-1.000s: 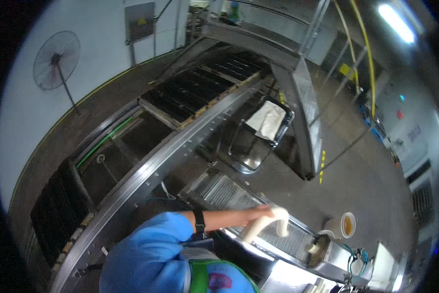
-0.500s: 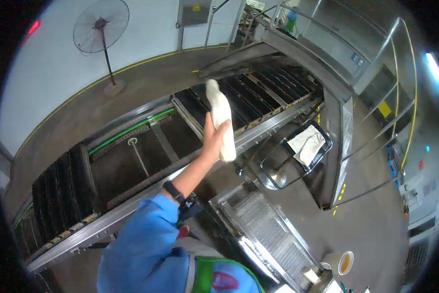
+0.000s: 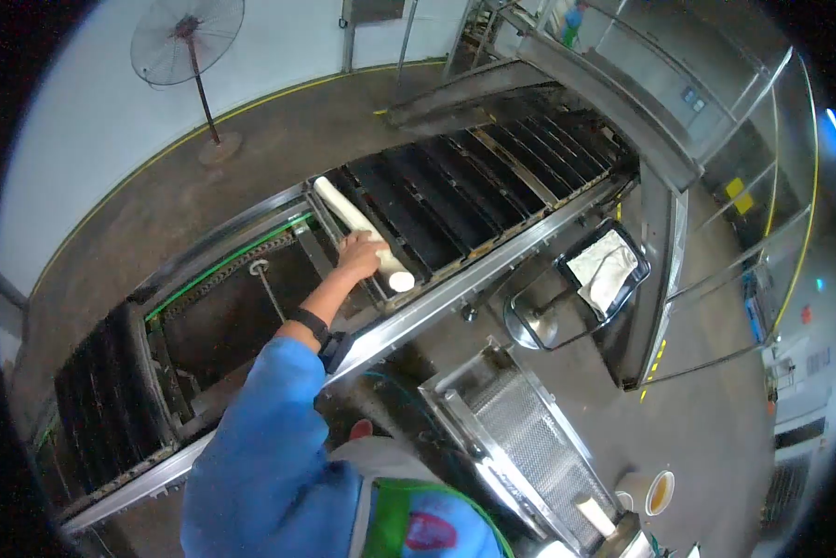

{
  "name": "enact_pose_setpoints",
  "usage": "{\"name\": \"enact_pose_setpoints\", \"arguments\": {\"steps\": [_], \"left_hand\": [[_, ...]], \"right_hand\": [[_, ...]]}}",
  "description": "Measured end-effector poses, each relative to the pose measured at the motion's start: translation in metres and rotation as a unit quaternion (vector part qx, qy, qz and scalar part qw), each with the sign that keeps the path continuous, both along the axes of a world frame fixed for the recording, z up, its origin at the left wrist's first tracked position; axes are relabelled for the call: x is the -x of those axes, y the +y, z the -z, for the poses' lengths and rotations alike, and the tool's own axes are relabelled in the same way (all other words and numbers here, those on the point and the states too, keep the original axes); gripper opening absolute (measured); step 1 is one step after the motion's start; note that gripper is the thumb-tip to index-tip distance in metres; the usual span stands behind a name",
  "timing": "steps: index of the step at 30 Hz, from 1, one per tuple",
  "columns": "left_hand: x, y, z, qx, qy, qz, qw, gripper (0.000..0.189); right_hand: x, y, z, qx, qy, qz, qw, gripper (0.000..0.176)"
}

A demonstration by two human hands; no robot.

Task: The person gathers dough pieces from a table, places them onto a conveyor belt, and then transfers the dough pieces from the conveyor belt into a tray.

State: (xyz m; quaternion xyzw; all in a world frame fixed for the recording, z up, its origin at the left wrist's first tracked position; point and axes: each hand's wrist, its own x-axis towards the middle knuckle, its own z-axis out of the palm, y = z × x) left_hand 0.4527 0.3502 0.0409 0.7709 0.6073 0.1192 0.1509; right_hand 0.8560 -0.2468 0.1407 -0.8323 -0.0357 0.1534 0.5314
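My left hand (image 3: 360,255) lies over a long white dough log (image 3: 341,205), its fingers curled around the middle. The log rests lengthwise at the left end of a row of black trays (image 3: 427,200), parallel to them, with its round near end facing me. A dark band circles my left wrist, below which is a blue sleeve. Some of the log is hidden under my fingers. My right hand is out of view.
A metal rail (image 3: 436,302) runs along the tray line's near side. A mesh conveyor (image 3: 529,437) carries another white piece (image 3: 595,514). Beside it stand a bucket (image 3: 658,493) and a chair (image 3: 567,307) with a white cloth (image 3: 606,270). Left of the log, the line's frame is open.
My left hand has lowered the dough log from above the trays onto the left end of the tray row. The log has turned from nearly upright in view to a diagonal lie.
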Motion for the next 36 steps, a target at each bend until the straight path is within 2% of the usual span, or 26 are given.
{"name": "enact_pose_setpoints", "arguments": {"steps": [1, 4, 8, 12, 13, 14, 15, 16, 17, 18, 19, 20, 22, 24, 25, 28, 29, 30, 32, 33, 34, 35, 36], "left_hand": [[0.004, 0.003, 0.015, 0.002, 0.042, 0.037, 0.998, 0.033], [0.016, -0.01, -0.009, -0.002, 0.103, 0.055, 0.993, 0.027], [0.044, -0.007, -0.015, -0.065, 0.122, 0.042, 0.989, 0.018], [0.063, -0.024, 0.008, -0.176, 0.064, -0.013, 0.982, 0.017], [0.065, -0.035, 0.017, -0.204, 0.058, -0.019, 0.977, 0.018], [0.067, -0.044, 0.027, -0.203, 0.043, -0.032, 0.978, 0.021], [0.071, -0.056, 0.023, -0.167, -0.003, -0.02, 0.986, 0.021], [0.074, -0.073, 0.015, -0.129, -0.048, -0.007, 0.99, 0.022], [0.075, -0.086, 0.012, -0.138, -0.065, -0.013, 0.988, 0.019], [0.073, -0.098, 0.011, -0.147, -0.081, -0.02, 0.986, 0.017], [0.07, -0.106, 0.02, -0.158, -0.091, -0.037, 0.983, 0.014], [0.068, -0.118, 0.012, -0.181, -0.101, -0.053, 0.977, 0.013], [0.071, -0.131, 0.01, -0.205, -0.094, -0.096, 0.969, 0.014], [0.079, -0.136, 0.009, -0.207, -0.097, -0.111, 0.967, 0.014], [0.081, -0.138, 0.008, -0.226, -0.108, -0.126, 0.96, 0.015], [0.084, -0.146, 0.006, -0.258, -0.104, -0.148, 0.949, 0.02], [0.085, -0.148, 0.004, -0.257, -0.1, -0.15, 0.949, 0.021], [0.085, -0.147, 0.002, -0.256, -0.099, -0.146, 0.951, 0.023], [0.086, -0.143, 0.006, -0.293, -0.088, -0.114, 0.945, 0.027], [0.086, -0.14, 0.0, -0.277, -0.105, -0.1, 0.95, 0.026], [0.088, -0.133, -0.002, -0.302, -0.118, -0.048, 0.945, 0.026], [0.086, -0.128, 0.003, -0.382, -0.051, -0.046, 0.922, 0.026], [0.086, -0.127, 0.005, -0.375, -0.051, -0.037, 0.925, 0.024]], "right_hand": [[0.011, 0.002, -0.005, -0.021, 0.014, 0.008, 1.0, 0.045], [0.041, 0.016, -0.019, -0.071, 0.049, 0.014, 0.996, 0.045], [0.071, 0.06, -0.04, -0.134, 0.078, -0.034, 0.987, 0.045], [0.111, 0.145, -0.065, -0.195, 0.076, -0.137, 0.968, 0.045], [0.134, 0.178, -0.072, -0.166, 0.022, -0.157, 0.973, 0.049], [0.141, 0.203, -0.087, -0.136, 0.034, -0.3, 0.944, 0.054], [0.16, 0.241, -0.092, -0.198, 0.076, -0.304, 0.929, 0.054], [0.159, 0.274, -0.09, -0.2, 0.092, -0.412, 0.884, 0.052], [0.174, 0.308, -0.095, -0.182, 0.088, -0.456, 0.866, 0.051], [0.178, 0.346, -0.09, -0.173, 0.118, -0.566, 0.798, 0.051], [0.189, 0.379, -0.074, -0.131, 0.094, -0.58, 0.798, 0.051], [0.203, 0.416, -0.062, -0.115, 0.084, -0.652, 0.745, 0.055], [0.247, 0.461, -0.035, -0.158, 0.032, -0.692, 0.703, 0.062], [0.266, 0.48, -0.004, -0.227, 0.091, -0.661, 0.71, 0.064], [0.266, 0.477, 0.002, -0.23, 0.113, -0.644, 0.721, 0.056], [0.242, 0.445, 0.025, -0.248, 0.177, -0.616, 0.726, 0.05], [0.229, 0.43, 0.032, -0.222, 0.143, -0.598, 0.757, 0.041], [0.21, 0.414, 0.043, -0.225, 0.144, -0.58, 0.77, 0.041], [0.166, 0.374, 0.073, -0.144, 0.115, -0.54, 0.821, 0.036], [0.146, 0.35, 0.082, -0.15, 0.11, -0.506, 0.842, 0.036], [0.126, 0.323, 0.091, -0.121, 0.091, -0.477, 0.866, 0.033], [0.109, 0.292, 0.104, -0.091, 0.076, -0.445, 0.888, 0.03], [0.093, 0.257, 0.119, -0.094, 0.071, -0.407, 0.906, 0.03]]}}
